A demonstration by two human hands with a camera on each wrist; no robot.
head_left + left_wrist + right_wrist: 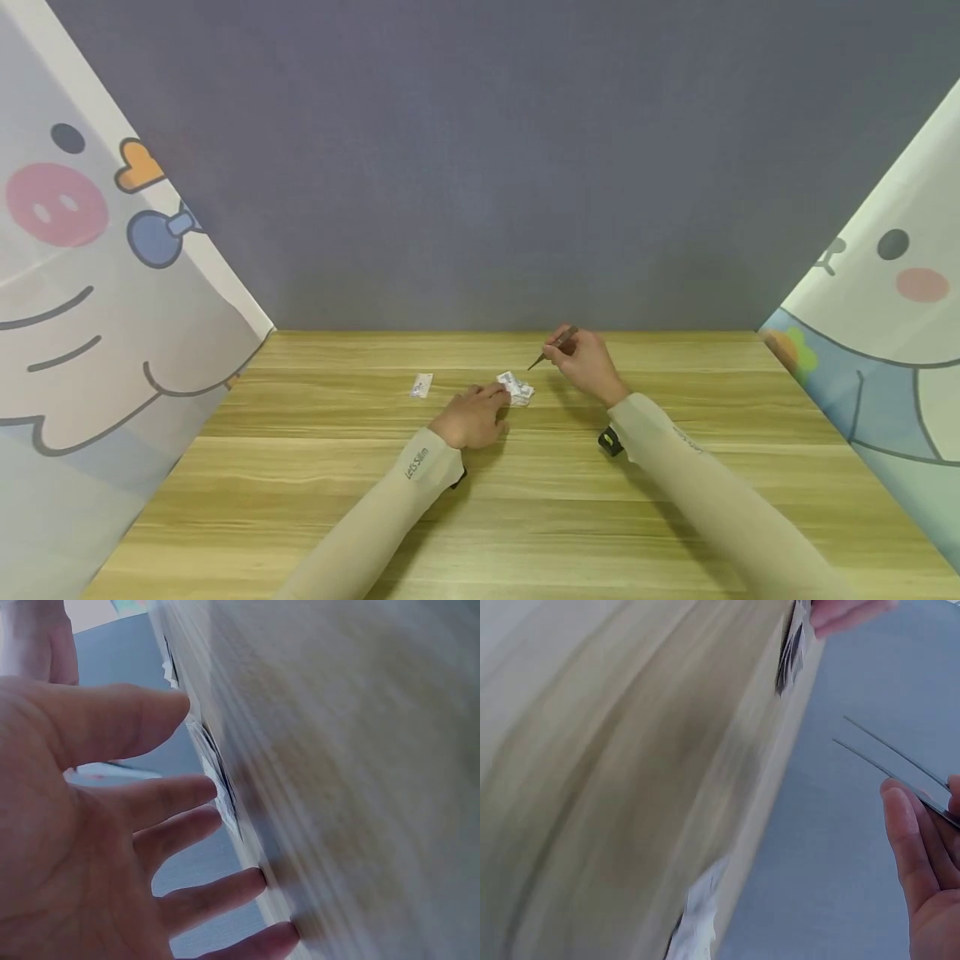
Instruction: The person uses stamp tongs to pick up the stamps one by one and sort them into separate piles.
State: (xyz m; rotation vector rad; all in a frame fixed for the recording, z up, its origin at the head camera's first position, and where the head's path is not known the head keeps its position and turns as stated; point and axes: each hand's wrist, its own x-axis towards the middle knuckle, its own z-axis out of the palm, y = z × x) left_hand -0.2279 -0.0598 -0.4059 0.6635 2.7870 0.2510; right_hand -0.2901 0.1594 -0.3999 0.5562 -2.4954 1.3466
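My right hand (588, 362) pinches a pair of dark tweezers (551, 348) above the table. In the right wrist view, the tips of the tweezers (881, 754) stand apart with nothing between them. A small loose pile of white printed paper slips (516, 388) lies to their left. My left hand (472, 417) rests beside this pile, its fingers extended and fingertips right at the slips (217, 780) and the tabletop. Below the right hand sits another whitish piece (697, 915), hidden from the head view.
A single small printed slip (422, 385) lies apart, left of the left hand. The wood-grain table (525, 533) meets a grey panel (480, 167) close behind the hands. Cartoon-printed panels (82, 292) stand on both sides.
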